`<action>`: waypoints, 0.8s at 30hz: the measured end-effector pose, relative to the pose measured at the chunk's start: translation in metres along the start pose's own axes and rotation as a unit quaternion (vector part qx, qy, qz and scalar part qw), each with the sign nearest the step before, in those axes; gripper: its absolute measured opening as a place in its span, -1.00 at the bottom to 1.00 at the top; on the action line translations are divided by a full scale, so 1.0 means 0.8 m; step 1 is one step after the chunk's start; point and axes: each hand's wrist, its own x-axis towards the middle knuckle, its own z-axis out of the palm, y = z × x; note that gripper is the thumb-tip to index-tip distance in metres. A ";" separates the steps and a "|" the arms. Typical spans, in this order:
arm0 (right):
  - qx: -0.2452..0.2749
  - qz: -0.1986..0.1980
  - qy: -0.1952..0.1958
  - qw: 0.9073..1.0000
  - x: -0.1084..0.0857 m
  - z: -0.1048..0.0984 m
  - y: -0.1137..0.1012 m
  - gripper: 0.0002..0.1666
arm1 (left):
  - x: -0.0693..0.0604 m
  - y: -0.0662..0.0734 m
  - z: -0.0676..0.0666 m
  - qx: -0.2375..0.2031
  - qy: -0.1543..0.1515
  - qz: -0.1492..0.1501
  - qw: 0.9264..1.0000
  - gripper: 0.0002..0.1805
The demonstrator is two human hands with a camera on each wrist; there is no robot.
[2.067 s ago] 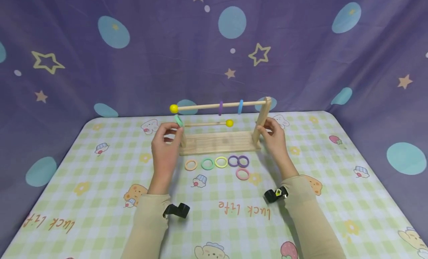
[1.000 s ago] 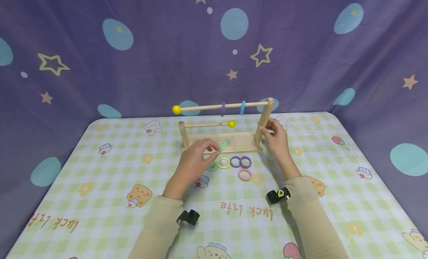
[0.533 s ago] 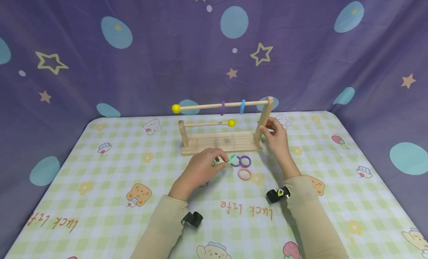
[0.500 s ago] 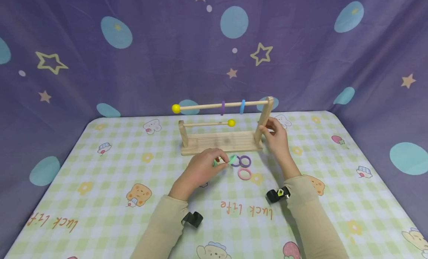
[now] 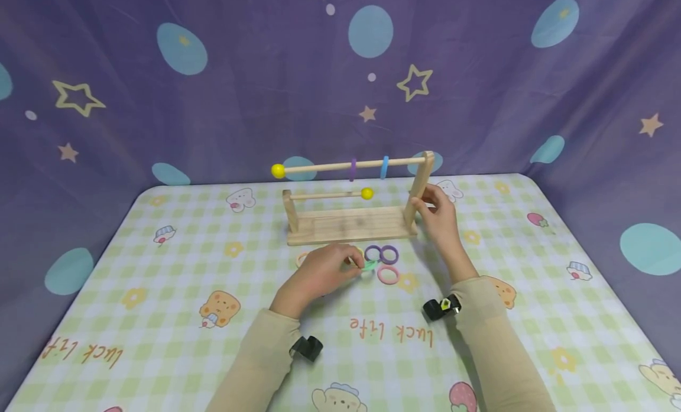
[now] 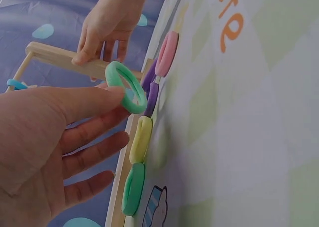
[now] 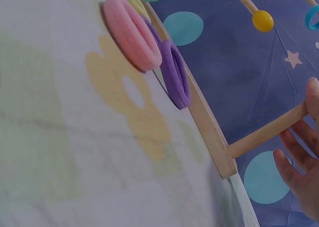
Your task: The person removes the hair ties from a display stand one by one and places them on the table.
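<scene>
My left hand [image 5: 321,276] pinches a light green hair tie [image 6: 113,73] between thumb and index finger; its other fingers are loosely spread. It holds the tie just above the tabletop, beside the loose hair ties. My right hand [image 5: 440,220] grips the right upright [image 5: 420,190] of a wooden stand [image 5: 346,224]. A purple hair tie [image 5: 353,171] and a blue one [image 5: 383,167] hang on the stand's upper rod. The lower rod [image 5: 324,196], ending in a yellow ball [image 5: 367,193], carries no hair tie.
In front of the stand lie a pink hair tie [image 7: 132,32], two overlapping purple ones, a yellow one [image 6: 141,139], another green one [image 6: 133,189] and an orange one [image 5: 299,260], partly hidden by the left hand. A patterned curtain [image 5: 255,104] hangs behind the table.
The left hand has carried the green hair tie from the stand's left post rightward and down to the loose ties, then slightly nearer me. The right hand has stayed on the upright.
</scene>
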 end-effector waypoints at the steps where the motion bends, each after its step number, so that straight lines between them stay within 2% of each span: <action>1: 0.001 0.001 -0.001 1.000 -0.001 0.000 -0.002 -0.49 | 0.000 0.000 0.000 0.003 -0.002 -0.001 1.000 -0.96; 8: -0.014 -0.008 -0.007 1.000 -0.016 0.001 -0.047 -0.54 | -0.003 -0.004 0.002 0.025 -0.003 0.005 1.000 -0.95; 17: -0.016 0.002 -0.009 1.000 -0.019 -0.001 -0.057 -0.54 | -0.002 -0.004 0.004 0.032 -0.005 0.007 0.999 -0.95; 24: -0.012 0.002 -0.009 1.000 -0.016 -0.001 -0.050 -0.54 | -0.003 -0.004 0.001 0.010 -0.007 0.005 1.000 -0.93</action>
